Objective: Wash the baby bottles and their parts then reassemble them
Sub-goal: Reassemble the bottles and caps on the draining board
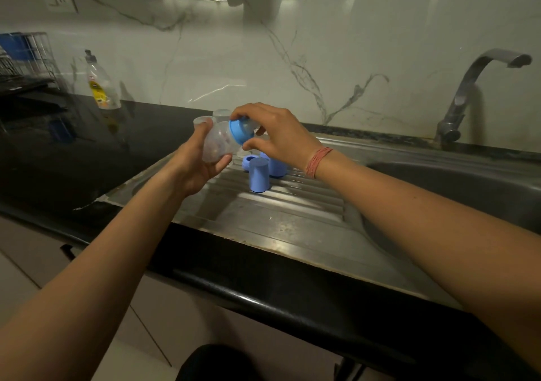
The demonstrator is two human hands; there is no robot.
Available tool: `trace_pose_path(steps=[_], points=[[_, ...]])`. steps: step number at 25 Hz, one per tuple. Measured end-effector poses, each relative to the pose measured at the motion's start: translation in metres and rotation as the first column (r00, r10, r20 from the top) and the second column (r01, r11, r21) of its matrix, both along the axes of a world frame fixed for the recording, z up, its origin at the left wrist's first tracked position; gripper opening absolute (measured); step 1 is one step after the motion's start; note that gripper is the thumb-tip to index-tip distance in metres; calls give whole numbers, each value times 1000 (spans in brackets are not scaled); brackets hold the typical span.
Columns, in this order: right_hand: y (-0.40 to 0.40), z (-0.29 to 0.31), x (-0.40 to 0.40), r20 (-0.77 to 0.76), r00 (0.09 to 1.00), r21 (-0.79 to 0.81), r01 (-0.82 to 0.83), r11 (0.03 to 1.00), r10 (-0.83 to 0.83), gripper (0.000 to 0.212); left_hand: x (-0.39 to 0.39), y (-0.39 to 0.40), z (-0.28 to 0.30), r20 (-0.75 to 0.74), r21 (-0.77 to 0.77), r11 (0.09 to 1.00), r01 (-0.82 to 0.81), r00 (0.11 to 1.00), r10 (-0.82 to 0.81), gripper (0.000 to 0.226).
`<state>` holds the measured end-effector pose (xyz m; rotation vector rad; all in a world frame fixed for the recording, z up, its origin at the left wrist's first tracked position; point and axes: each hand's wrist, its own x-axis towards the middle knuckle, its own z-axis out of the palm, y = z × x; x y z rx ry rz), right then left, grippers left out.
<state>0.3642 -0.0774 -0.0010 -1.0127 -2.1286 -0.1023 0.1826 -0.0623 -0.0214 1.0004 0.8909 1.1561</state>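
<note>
At frame centre, above the steel drainboard [263, 216] set in a black counter [73, 152] under marble wall [292, 58], left hand [193, 167] grips a clear bottle [218, 143] while right hand [278, 137] pinches its blue collar [237, 131].

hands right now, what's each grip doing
Left hand: grip closed around the clear baby bottle, held tilted above the drainboard.
Right hand: fingers curled on the bottle's blue collar ring.
</note>
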Motion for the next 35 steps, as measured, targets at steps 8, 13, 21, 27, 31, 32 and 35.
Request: trace_pose_path(steps=[8, 13, 21, 27, 31, 32, 35], points=[[-11, 10, -8, -142, 950, -325, 219, 920, -276, 45, 10, -9, -5, 15, 128, 990, -58, 998, 57, 33], [-14, 18, -14, -309, 896, -644, 49, 763, -318, 45, 10, -13, -3, 1, 133, 983, -124, 992, 125, 32], [-12, 15, -6, -5, 999, -186, 44, 981, -46, 49, 5, -15, 0, 28, -53, 997, -56, 998, 57, 38], [-9, 9, 3, -5, 999, 3, -50, 999, 50, 41, 1, -10, 8, -25, -94, 995, 24, 999, -26, 41], [-8, 7, 2, -45, 998, -12, -33, 999, 32, 41, 3, -9, 10, -48, -65, 998, -7, 999, 4, 39], [-8, 7, 0, -58, 998, -36, 1, 999, -3, 42, 4, -10, 10, -59, -40, 999, -35, 998, 32, 37], [-9, 8, -8, -163, 971, -165, 147, 975, -174, 39, 14, -17, 7, -33, 3, 992, -129, 991, 129, 31]])
